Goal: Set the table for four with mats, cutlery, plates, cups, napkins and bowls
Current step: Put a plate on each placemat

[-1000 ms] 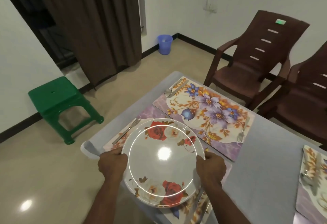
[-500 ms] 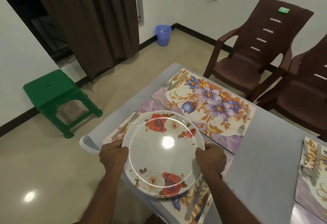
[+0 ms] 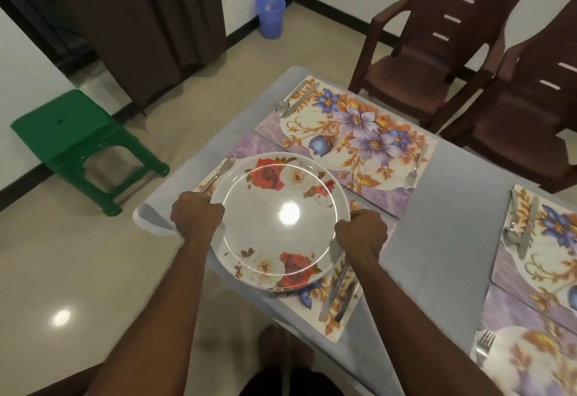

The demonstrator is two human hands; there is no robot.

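Observation:
A large white plate (image 3: 278,223) with red roses sits over the near floral mat (image 3: 335,317) at the table's near corner. My left hand (image 3: 196,216) grips its left rim and my right hand (image 3: 360,234) grips its right rim. A fork (image 3: 220,172) lies on the mat left of the plate; a knife and spoon (image 3: 338,292) lie to its right. The far mat (image 3: 359,142) carries a spoon and knife (image 3: 292,103) at one end and a fork (image 3: 413,172) at the other. Whether the plate rests on the mat I cannot tell.
The table (image 3: 443,230) has a grey cloth. Two more floral mats with cutlery (image 3: 543,239) lie at the right edge. Two brown plastic chairs (image 3: 437,45) stand behind the table. A green stool (image 3: 78,142) and a blue bin (image 3: 270,16) are on the floor.
The camera has tilted down and moved closer. The plate, held in both hands, has come down a little over the near mat.

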